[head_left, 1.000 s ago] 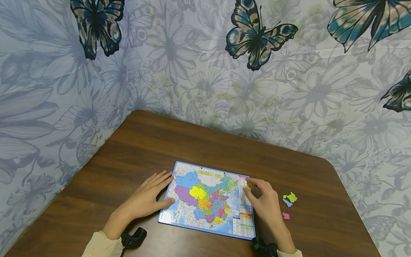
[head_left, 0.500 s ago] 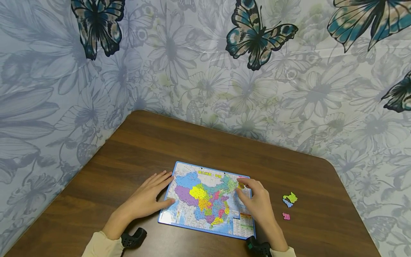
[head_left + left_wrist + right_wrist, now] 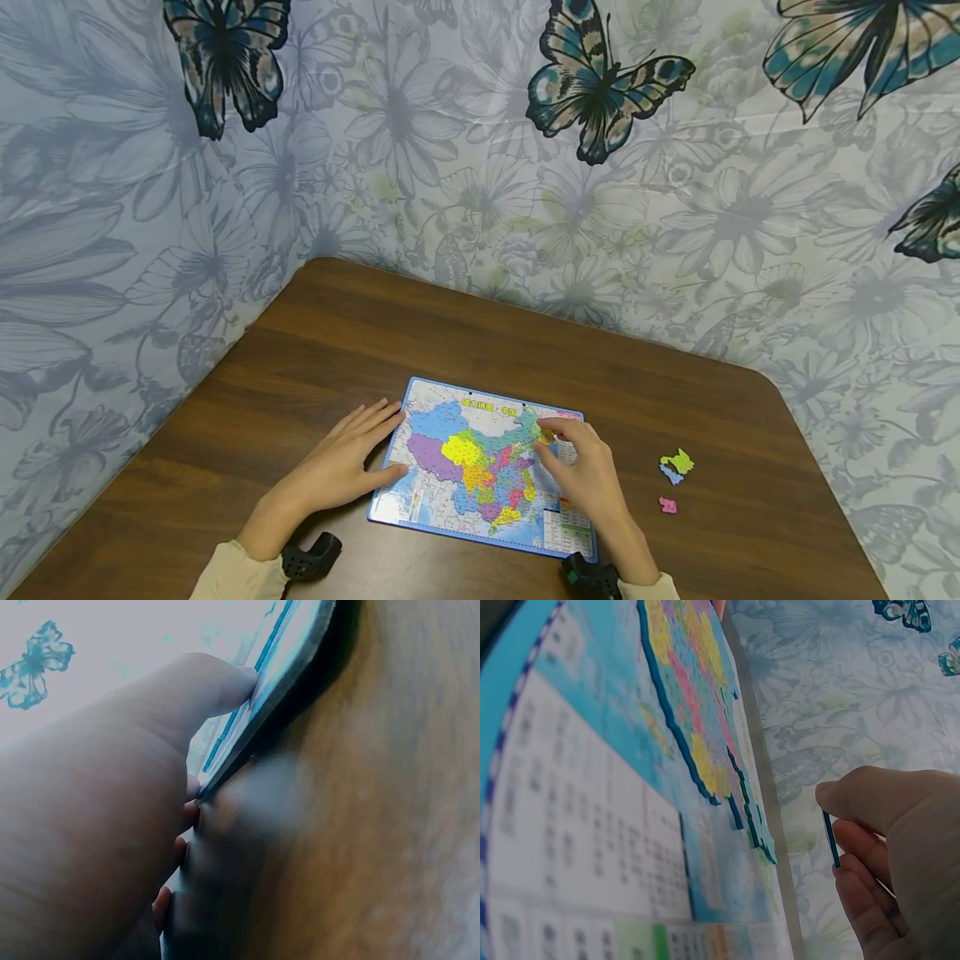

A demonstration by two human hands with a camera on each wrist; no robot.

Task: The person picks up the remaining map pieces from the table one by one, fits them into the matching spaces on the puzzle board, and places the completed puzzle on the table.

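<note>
A magnetic map puzzle board (image 3: 393,504) with a blue border lies on the table, covered with a coloured map of China. My left hand (image 3: 348,454) rests at the board's left edge, fingers extended, thumb (image 3: 229,686) lying on its top face. Over the upper right of the map, my right hand (image 3: 588,471) pinches a small yellow-orange puzzle piece (image 3: 547,436) between thumb and fingers. In the right wrist view, that thin piece (image 3: 831,838) appears edge-on and apart from the board's surface. The fingers hide part of it in the head view.
Right of the board lie a yellow-green puzzle piece (image 3: 680,461), a blue piece (image 3: 672,474) and a pink piece (image 3: 668,505). The brown wooden table (image 3: 360,333) meets a wall (image 3: 480,208) with flower and butterfly print. Black wrist devices (image 3: 311,558) sit below both wrists.
My right hand has moved left across the board with the puzzle piece, from its right edge to the map's upper right part. The left hand has stayed in place.
</note>
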